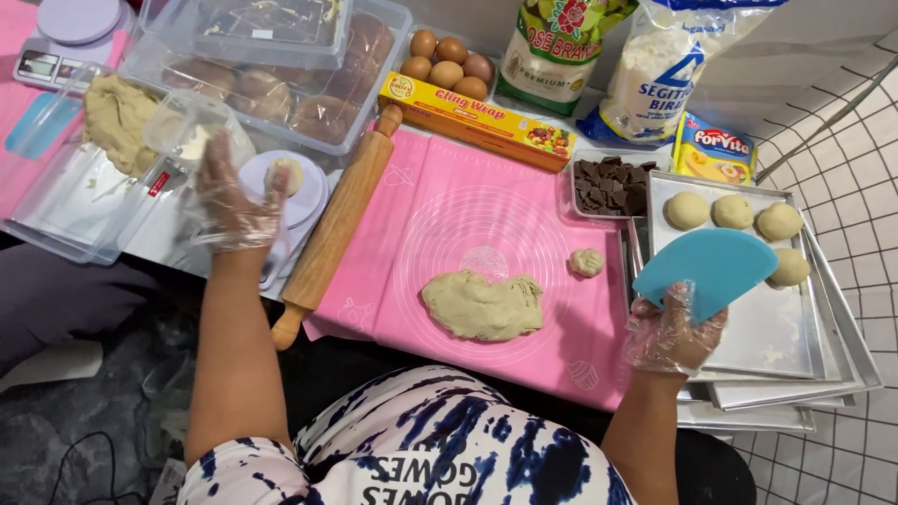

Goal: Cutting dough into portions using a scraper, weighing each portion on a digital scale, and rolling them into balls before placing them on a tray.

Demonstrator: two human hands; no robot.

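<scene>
My left hand (227,198), in a clear plastic glove, hovers with fingers apart beside a small dough piece (284,174) that rests on a round white scale (296,194). My right hand (670,329), also gloved, grips a blue half-round scraper (715,264) over a metal tray (776,327). A flattened lump of tan dough (484,305) lies on the pink silicone mat (440,215), with a small dough ball (586,263) to its right. Several dough balls (732,213) sit at the tray's far end.
A wooden rolling pin (337,224) lies along the mat's left edge. A clear tub with a big dough mass (114,120) stands at left. Behind are a container of chocolate pieces (613,187), eggs (449,61), a cling wrap box (486,120), flour bags (655,70) and stacked plastic boxes (281,65).
</scene>
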